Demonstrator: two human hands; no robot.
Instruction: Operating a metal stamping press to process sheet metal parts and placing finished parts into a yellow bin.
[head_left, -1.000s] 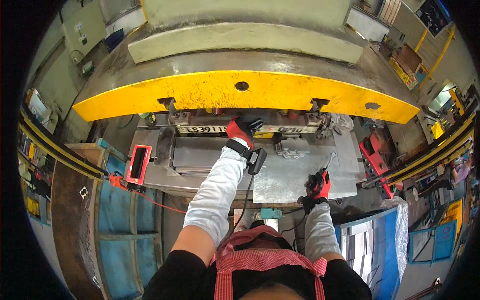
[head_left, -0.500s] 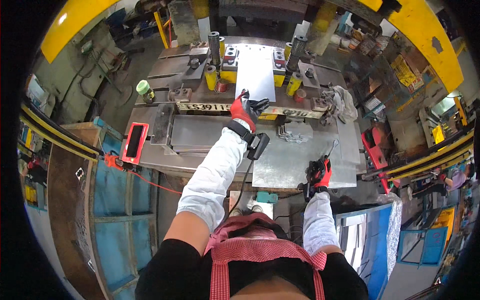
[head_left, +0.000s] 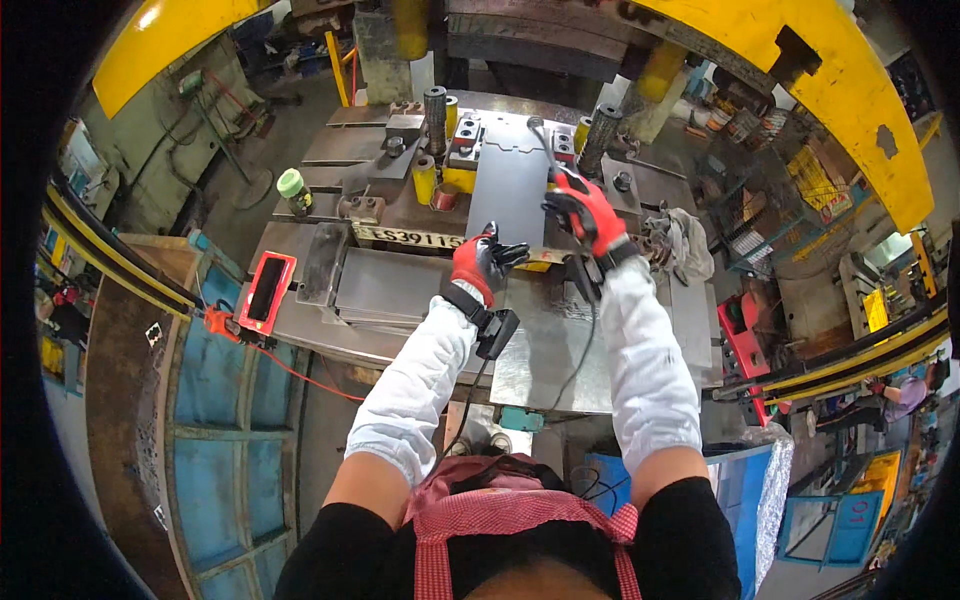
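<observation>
Metal sheet (head_left: 508,200) lay flat on the press bed, its far part between two bolted blocks (head_left: 464,138). The rod (head_left: 546,150) slanted over its far right side, round tip at the far end; contact with the metal could not be confirmed. The right hand (head_left: 590,215) was curled round the rod's handle. The left hand (head_left: 483,262) was at the sheet's near edge, thumb and fingers parted with nothing visibly pinched; whether it touched the edge could not be told. Judged risks: an off-centre pull with the rod could skew the sheet against the blocks; the smooth face could let the tip skid; an unsteadied near edge could swing. Both hands were near the press opening, so a descending upper part would be the gravest hazard. The right wrist's cable (head_left: 590,345) hung loose and might snag on the plate (head_left: 530,370) below. Unclear: whether the notched line (head_left: 512,148) was a full cut or a second piece's edge. The right forearm covered part of the plate; the yellow press beam (head_left: 850,95) was cut off above.
</observation>
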